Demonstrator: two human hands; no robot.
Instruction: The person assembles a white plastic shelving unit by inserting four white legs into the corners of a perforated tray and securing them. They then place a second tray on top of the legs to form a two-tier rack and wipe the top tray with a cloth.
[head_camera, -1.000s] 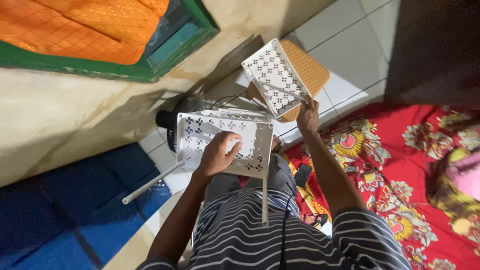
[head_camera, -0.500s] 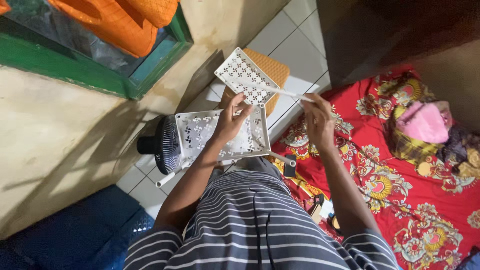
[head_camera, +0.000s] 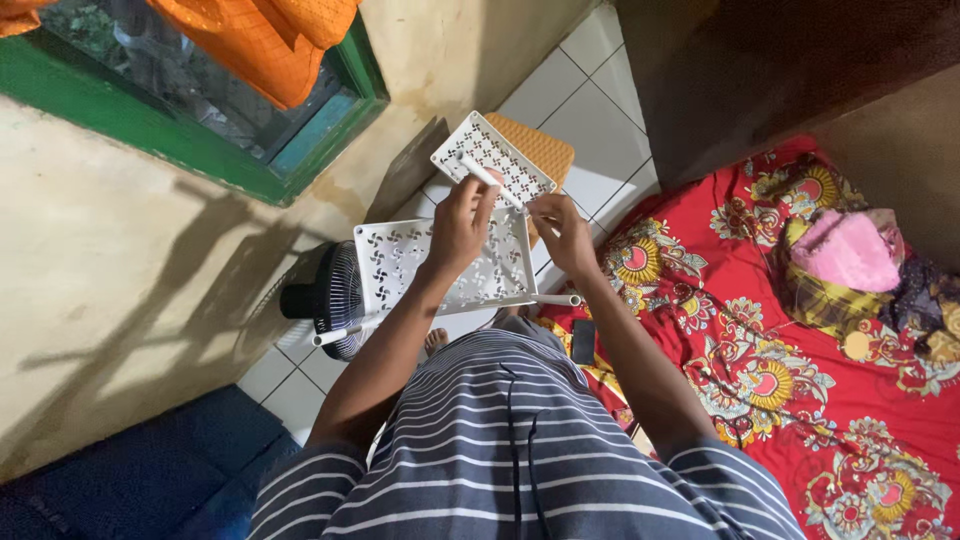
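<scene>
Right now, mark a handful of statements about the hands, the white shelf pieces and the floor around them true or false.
1. Both hands meet on a white tube at the perforated panels. True: the left hand and right hand grip the white tube.
2. The larger white perforated tray lies flat on the red cloth. False: it is held up above the tiled floor, away from the red floral cloth.
3. A small fan stands below the tray. True.
4. The window frame is blue. False: it is green.
5. A pink bundle lies on the red cloth. True.
</scene>
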